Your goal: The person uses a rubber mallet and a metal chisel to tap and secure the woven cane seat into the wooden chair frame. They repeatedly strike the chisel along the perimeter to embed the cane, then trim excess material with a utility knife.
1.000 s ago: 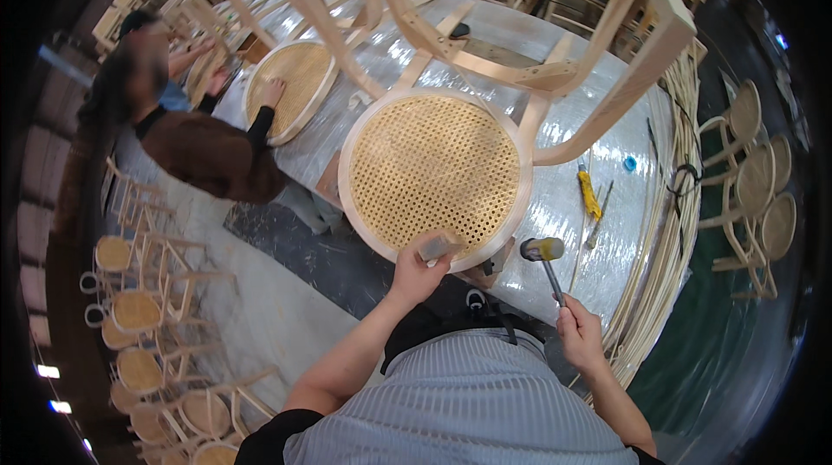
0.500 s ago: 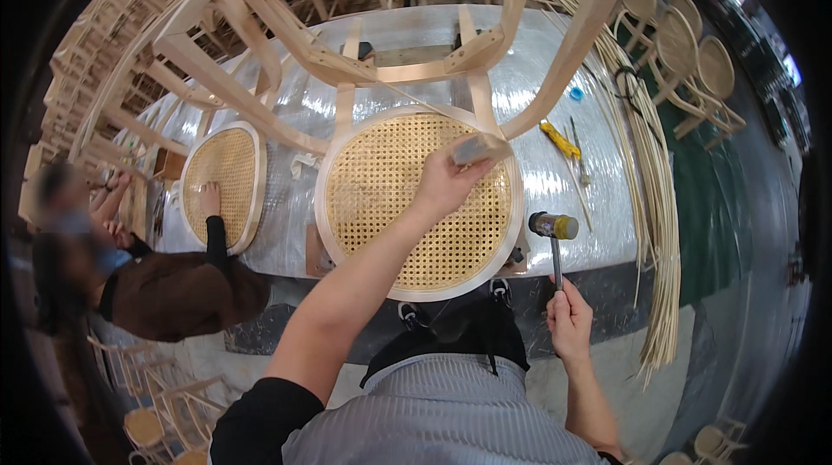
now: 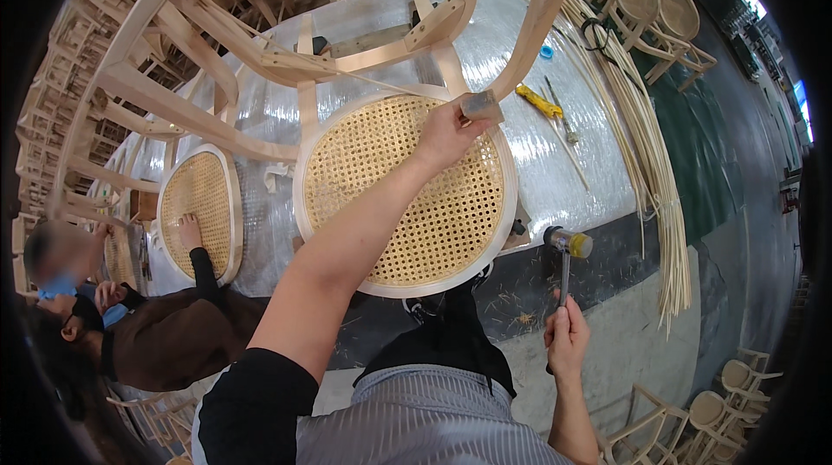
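Observation:
A chair with a round cane-webbed seat (image 3: pixel 399 205) and pale wooden rim (image 3: pixel 510 205) lies in front of me, its frame (image 3: pixel 373 59) reaching away from me. My left hand (image 3: pixel 445 134) is closed around a small greyish block (image 3: pixel 482 106) at the seat's upper right rim, beside a curved chair part. A thin loose cane strip (image 3: pixel 347 75) runs to the far rim. Off the seat's lower right, my right hand (image 3: pixel 568 337) grips the handle of a mallet (image 3: pixel 568 241) with one black and one yellow face. The mallet is apart from the block.
A plastic-wrapped table (image 3: pixel 572 192) carries a yellow-handled tool (image 3: pixel 539 101), a blue tape roll (image 3: pixel 546 52) and a bundle of long cane strips (image 3: pixel 654 192). At left, a co-worker's hand (image 3: pixel 189 231) rests on another cane panel (image 3: pixel 201 196). Chairs (image 3: pixel 641 1) stand around.
My left hand and the block, blurred before, are now sharp and closer to the upper right rim. The mallet stays low at the right, its head turned slightly. The whole view has shifted.

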`<state>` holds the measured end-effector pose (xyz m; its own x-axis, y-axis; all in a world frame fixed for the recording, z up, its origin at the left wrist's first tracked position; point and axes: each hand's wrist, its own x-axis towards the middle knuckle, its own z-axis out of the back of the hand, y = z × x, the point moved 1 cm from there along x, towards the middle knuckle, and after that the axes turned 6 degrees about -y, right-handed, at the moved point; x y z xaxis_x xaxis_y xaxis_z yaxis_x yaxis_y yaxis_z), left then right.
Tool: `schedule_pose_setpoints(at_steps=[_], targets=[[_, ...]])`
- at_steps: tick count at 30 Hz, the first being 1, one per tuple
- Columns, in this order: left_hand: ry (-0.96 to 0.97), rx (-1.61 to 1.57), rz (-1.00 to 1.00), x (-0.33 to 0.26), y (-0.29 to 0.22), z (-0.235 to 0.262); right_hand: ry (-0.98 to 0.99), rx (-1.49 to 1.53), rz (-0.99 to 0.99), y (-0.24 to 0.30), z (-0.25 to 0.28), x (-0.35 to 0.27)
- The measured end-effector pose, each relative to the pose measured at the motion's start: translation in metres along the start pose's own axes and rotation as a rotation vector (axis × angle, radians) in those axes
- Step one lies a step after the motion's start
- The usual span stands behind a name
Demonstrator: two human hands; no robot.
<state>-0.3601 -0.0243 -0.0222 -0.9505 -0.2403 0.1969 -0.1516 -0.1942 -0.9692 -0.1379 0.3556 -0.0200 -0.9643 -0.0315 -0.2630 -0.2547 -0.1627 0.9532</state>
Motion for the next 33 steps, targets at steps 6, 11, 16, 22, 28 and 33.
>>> schedule_pose_setpoints(at_steps=[6,11,16,22,28,33], targets=[[0.025,-0.020,-0.020,0.007,0.007,-0.002,0.048,-0.114,0.220,0.048,-0.023,0.039],[0.006,-0.076,0.004,0.007,0.007,-0.003,0.068,-0.177,0.496,0.116,-0.046,0.078],[0.034,-0.108,-0.002,0.003,0.008,-0.004,0.064,-0.269,0.629,0.173,-0.064,0.092],[0.018,-0.080,-0.028,0.002,0.008,0.002,0.017,-0.477,1.016,0.211,-0.097,0.111],[0.050,0.151,-0.028,0.002,-0.004,-0.004,0.099,-0.958,0.900,0.222,-0.095,0.142],[-0.003,-0.240,-0.031,-0.006,0.004,-0.002,0.113,-0.754,1.023,0.215,-0.102,0.126]])
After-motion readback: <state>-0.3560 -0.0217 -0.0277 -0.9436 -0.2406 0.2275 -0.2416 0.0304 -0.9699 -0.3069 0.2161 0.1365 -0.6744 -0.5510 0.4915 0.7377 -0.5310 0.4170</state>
